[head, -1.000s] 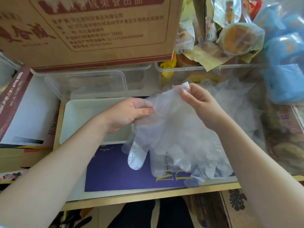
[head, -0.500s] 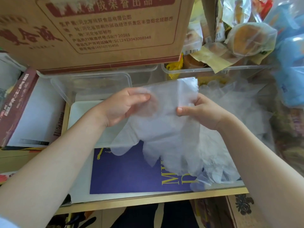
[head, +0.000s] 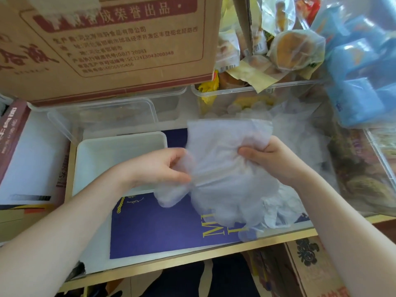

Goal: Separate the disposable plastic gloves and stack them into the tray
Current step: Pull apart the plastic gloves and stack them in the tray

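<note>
A thin, see-through, crumpled glove [head: 222, 166] is pinched by the left hand [head: 156, 168] and right hand [head: 270, 157], at 3 o'clock of the white tray [head: 96, 151]. Compared with before, it's been bunched tighter.

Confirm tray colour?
White, plain, no pattern: the tray shows clearly in the head view, left of the hands.

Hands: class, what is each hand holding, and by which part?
Both grip the clear plastic gloves: left hand at their left edge, right hand at the right edge, near the cuffs.
</note>
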